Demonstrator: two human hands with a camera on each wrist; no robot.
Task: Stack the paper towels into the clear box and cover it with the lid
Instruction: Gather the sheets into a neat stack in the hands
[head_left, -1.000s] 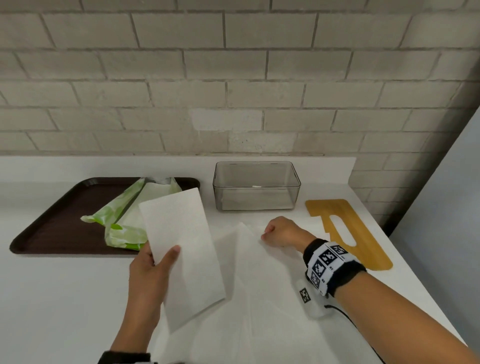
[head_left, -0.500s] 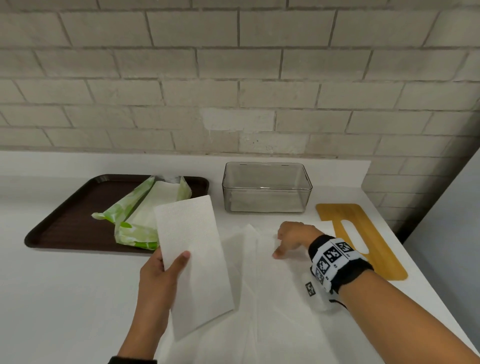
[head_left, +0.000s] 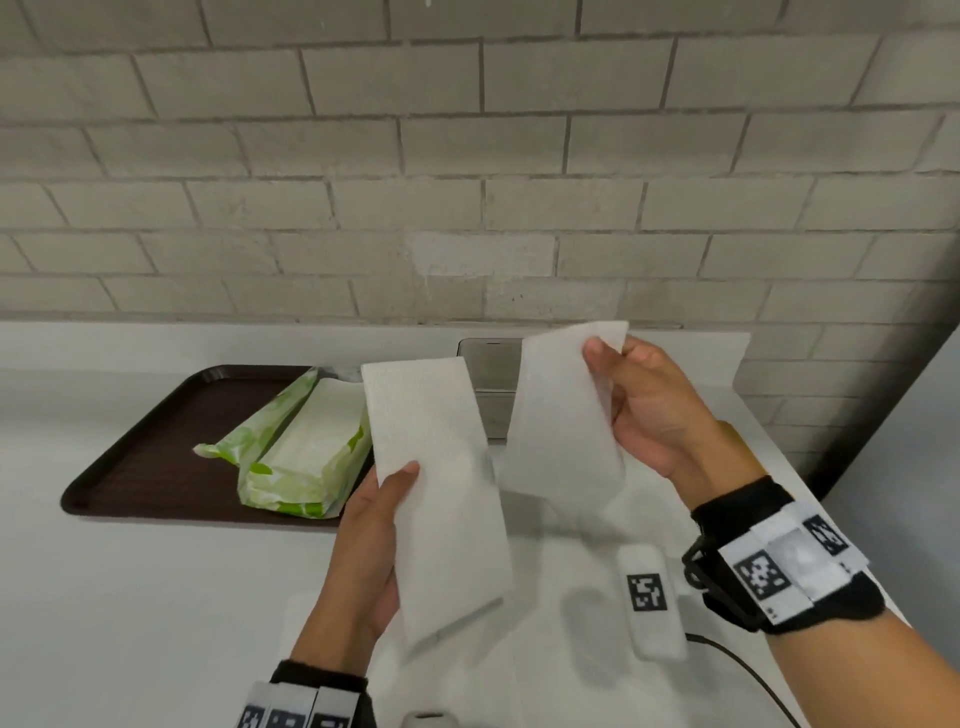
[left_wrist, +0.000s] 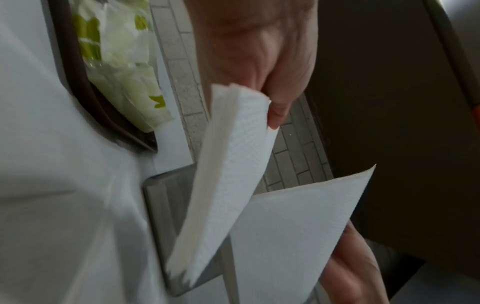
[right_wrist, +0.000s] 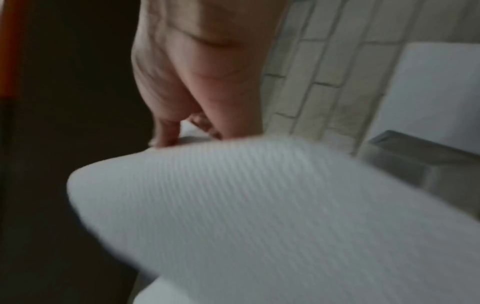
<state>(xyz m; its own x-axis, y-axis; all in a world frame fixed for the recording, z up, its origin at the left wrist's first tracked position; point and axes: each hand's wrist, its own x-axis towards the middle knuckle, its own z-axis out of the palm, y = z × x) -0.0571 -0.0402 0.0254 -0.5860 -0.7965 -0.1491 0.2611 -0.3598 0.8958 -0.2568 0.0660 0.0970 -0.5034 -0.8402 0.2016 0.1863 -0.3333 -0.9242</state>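
Note:
My left hand (head_left: 374, 540) grips a folded stack of white paper towels (head_left: 441, 493) upright above the counter, thumb on its front; the stack's layered edge (left_wrist: 207, 185) shows in the left wrist view. My right hand (head_left: 649, 410) pinches a single white paper towel (head_left: 563, 410) by its top corner, lifted to the right of the stack; in the right wrist view this sheet (right_wrist: 259, 216) hangs below the fingers. The clear box (head_left: 491, 384) stands at the back, mostly hidden behind both papers. More white sheets (head_left: 566, 597) lie on the counter below. The lid is not in view.
A dark brown tray (head_left: 140, 467) at the left holds an opened green-and-white towel package (head_left: 301, 462). A brick wall runs behind the white counter (head_left: 130, 597). A small white tagged device (head_left: 649, 597) with a cable lies near my right wrist.
My right hand has lifted a single sheet off the counter pile up in front of the box. The left hand still holds its folded stack, raised slightly.

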